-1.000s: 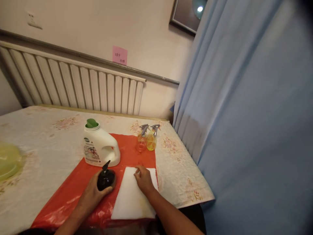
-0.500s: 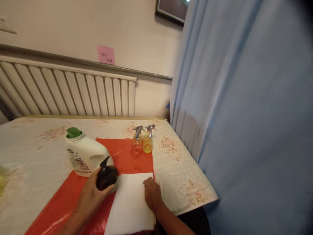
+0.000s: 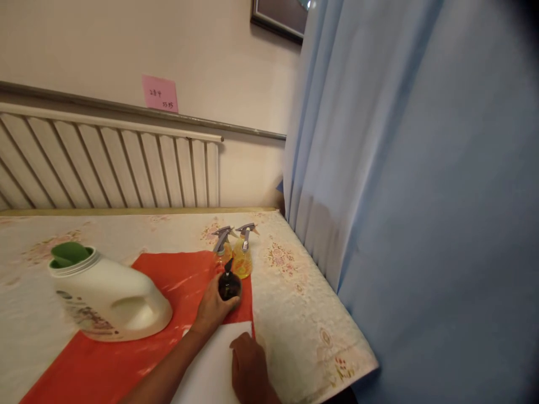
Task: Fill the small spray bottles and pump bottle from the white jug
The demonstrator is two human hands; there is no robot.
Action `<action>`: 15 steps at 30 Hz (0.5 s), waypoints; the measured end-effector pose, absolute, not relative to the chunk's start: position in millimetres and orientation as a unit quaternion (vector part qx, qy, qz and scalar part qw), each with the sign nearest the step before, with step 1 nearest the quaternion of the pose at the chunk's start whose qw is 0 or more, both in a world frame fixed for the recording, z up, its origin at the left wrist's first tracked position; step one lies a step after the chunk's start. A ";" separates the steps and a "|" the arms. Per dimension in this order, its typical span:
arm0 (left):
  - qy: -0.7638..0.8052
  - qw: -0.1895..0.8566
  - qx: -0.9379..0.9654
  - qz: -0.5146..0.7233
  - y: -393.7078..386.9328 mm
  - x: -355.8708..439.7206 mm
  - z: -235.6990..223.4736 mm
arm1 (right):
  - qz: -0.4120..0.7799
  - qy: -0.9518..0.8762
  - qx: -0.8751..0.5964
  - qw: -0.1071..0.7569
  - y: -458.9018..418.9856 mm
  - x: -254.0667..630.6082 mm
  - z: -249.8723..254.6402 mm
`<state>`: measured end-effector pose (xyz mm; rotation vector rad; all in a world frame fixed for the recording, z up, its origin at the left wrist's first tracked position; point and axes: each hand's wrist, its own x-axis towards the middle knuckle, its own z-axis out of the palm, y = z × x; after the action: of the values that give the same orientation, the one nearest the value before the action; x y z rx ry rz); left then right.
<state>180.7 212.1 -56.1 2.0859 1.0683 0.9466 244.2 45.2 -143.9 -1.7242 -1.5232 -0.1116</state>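
A dark pump bottle (image 3: 229,285) stands upright in my left hand (image 3: 211,307), whose fingers and thumb wrap around its body. It is just in front of two spray bottles with grey triggers: one clear spray bottle (image 3: 220,259), partly hidden behind it, and one with yellow liquid (image 3: 242,262). My right hand (image 3: 249,359) is closed, fingers curled under, over the right side of a white sheet (image 3: 210,359). Whether anything is in its fingers is hidden. The red cloth or plastic sheet (image 3: 168,275) lies beneath these things.
A large cream jug (image 3: 126,297) with a green piece (image 3: 69,253) in its mouth leans on the left. The table has a floral cover (image 3: 295,314). A radiator (image 3: 126,168) and wall are behind; a blue curtain (image 3: 379,168) hangs at the right.
My left hand has carried the pump bottle forward and right, from beside the cream jug to the spray bottles. The right hand stays at the white sheet. The view has shifted.
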 end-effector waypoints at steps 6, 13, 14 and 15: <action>0.394 0.306 0.785 0.368 224.1 211.6 -76.1 | -0.024 -0.594 -0.698 0.399 46.6 243.3 -144.7; 0.374 0.327 0.785 0.370 230.9 220.3 -92.1 | -0.030 -0.594 -0.699 0.399 48.9 242.9 -146.4; 0.372 0.329 0.784 0.372 230.8 220.0 -92.7 | -0.032 -0.595 -0.695 0.402 48.6 242.9 -146.0; 0.370 0.329 0.783 0.375 230.5 219.1 -93.0 | -0.036 -0.597 -0.691 0.405 48.1 243.0 -145.6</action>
<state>219.1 230.5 -93.0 2.0496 0.9674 0.9821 243.0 48.1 -145.6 -1.7441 -1.5075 -0.0900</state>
